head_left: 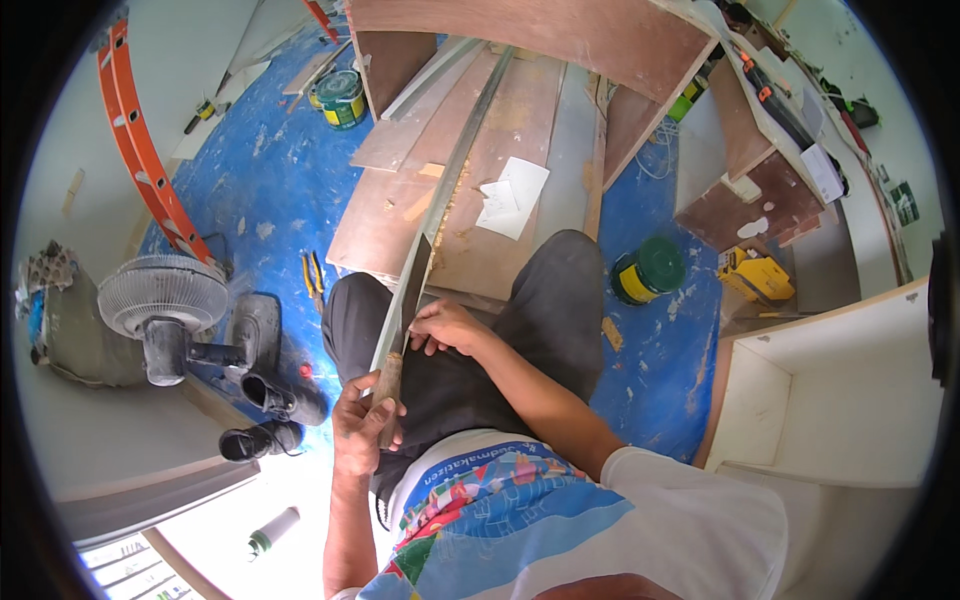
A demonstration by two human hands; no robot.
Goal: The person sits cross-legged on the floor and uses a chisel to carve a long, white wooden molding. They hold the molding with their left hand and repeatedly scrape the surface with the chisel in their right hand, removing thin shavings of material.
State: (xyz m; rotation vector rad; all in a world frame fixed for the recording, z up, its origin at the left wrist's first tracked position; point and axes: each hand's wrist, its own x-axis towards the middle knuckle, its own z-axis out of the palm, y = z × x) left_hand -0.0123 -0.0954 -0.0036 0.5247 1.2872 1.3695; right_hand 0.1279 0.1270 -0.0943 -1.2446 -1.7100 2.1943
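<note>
My left hand (362, 428) is closed round a wooden handle (389, 385), from which a dark flat blade (412, 285) points away from me. Alongside the blade runs a long grey metal channel (450, 175); its near end meets my left fingers and its far part reaches over the boards. My right hand (447, 328) is beside the blade, just above my lap, with its fingers curled in. What those fingers hold, if anything, is hidden. A sheet of white paper (522, 195) lies on the brown wooden boards (475, 225) past my knees.
Yellow-handled pliers (313, 278) lie on the blue floor covering (265, 180) by my left knee. A fan (163, 305), boots (285, 398) and an orange ladder (140, 140) stand left. Green buckets (650, 270), a yellow box (755, 277) and an open cabinet (800, 390) are right.
</note>
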